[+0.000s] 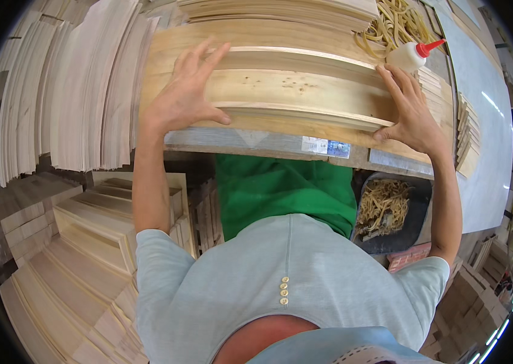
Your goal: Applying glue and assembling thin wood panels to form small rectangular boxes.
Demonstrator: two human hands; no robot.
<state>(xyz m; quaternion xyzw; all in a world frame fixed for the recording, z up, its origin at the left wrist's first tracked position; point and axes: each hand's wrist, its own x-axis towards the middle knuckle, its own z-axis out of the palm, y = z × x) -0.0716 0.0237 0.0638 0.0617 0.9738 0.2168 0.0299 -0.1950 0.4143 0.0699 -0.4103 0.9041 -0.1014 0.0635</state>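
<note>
A: Where's the stack of thin pale wooden slats?

B: Flat on the wooden worktop, near its front edge, long side running left to right. The left hand lies spread on top at the left end with its thumb over the front edge. The right hand presses the right end, thumb hooked on the near corner.

A: Grip state?

B: Both open, fingers splayed, palms pressing. Nothing is clamped or pinched. It looks like squaring the ends, so the slats sit flush; that's my read.

A: Containers?

B: A white squeeze bottle with a red nozzle lies just beyond the right hand; I can't tell its fill level. A dark tub below the worktop holds tan rubber bands and scraps. A loose pile of tan rubber bands sits at the back, uncontained.

A: Surroundings?

B: More pale slat stacks on the left, and stepped stacks on the floor.
</note>
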